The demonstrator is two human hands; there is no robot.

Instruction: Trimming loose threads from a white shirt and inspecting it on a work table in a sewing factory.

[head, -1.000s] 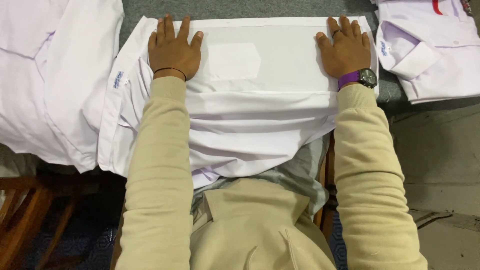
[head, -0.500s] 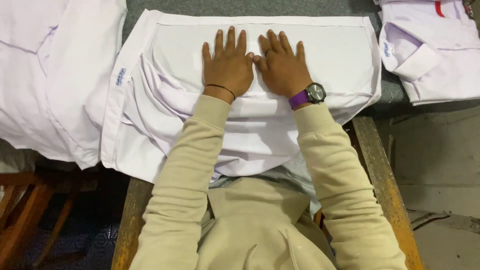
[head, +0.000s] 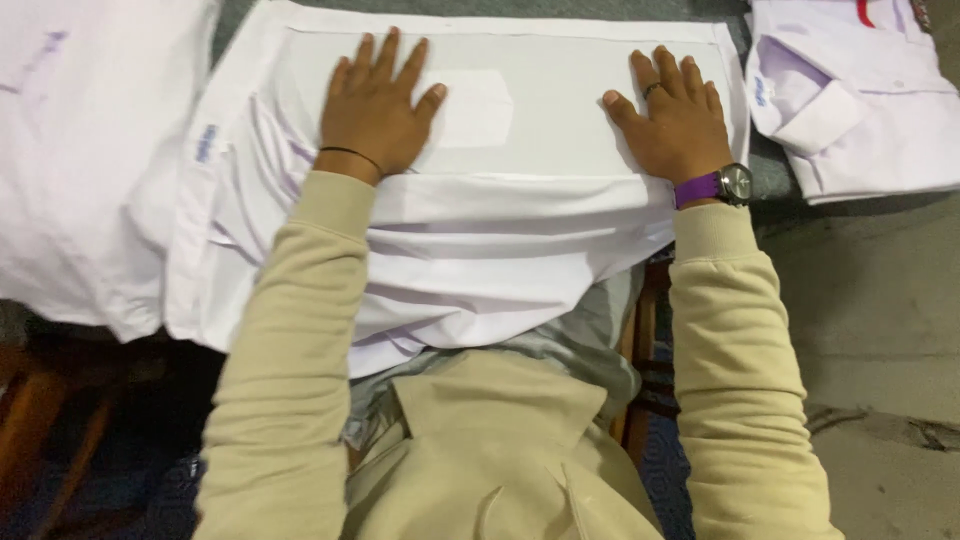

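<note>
White shirt (head: pixel 500 190) lies flat on the table, long axis running left to right; I see my left hand (head: pixel 375 105) and right hand (head: pixel 675 120) pressed flat, fingers spread, well apart near its 2 ends, gripping nothing.

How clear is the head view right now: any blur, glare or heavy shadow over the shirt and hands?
Head view: both hands, left hand and right hand, are sharp, flat on the white shirt; lighting is even with no glare, only soft shadows in the folds; the space below the table edge at lower left is dark; the folded shirt at upper right is cropped by the frame.
</note>
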